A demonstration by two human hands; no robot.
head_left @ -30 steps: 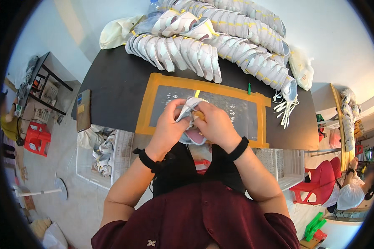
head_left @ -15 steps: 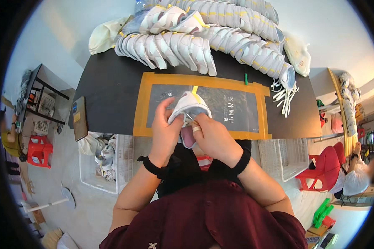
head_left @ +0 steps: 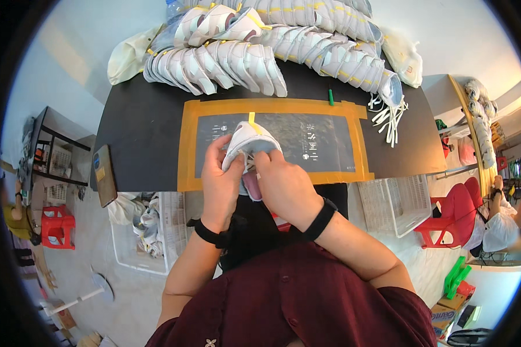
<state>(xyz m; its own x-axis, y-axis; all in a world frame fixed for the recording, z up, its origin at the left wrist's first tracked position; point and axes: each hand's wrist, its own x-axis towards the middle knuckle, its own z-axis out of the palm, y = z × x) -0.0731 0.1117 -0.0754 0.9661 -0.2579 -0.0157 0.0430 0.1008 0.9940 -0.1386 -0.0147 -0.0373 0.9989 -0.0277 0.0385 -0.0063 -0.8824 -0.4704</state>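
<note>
A white and grey shoe upper [head_left: 252, 134] with a yellow heel loop and a pink tongue is held up over the near part of the mat. My left hand [head_left: 221, 188] grips its left side, fingers behind and thumb in front. The fingers of my right hand [head_left: 285, 186] are curled into the upper's opening, near white laces. Their tips are hidden, so what they pinch cannot be made out. A dark printed mat [head_left: 330, 139], edged with yellow-brown tape, lies flat on the black table [head_left: 139, 139] beneath.
Rows of nested shoe uppers [head_left: 214, 66] line the table's back. White laces [head_left: 391, 118] hang from the right-hand row; a green-handled tool [head_left: 331, 97] lies near. A phone [head_left: 105, 176] sits at the left edge. White crates [head_left: 171, 231] flank me. A person [head_left: 501, 222] sits at right.
My right hand has pushed deeper into the upper's opening, hiding its fingertips and a thin shiny bit seen there before. The whole view has shifted slightly. My left hand keeps its hold.
</note>
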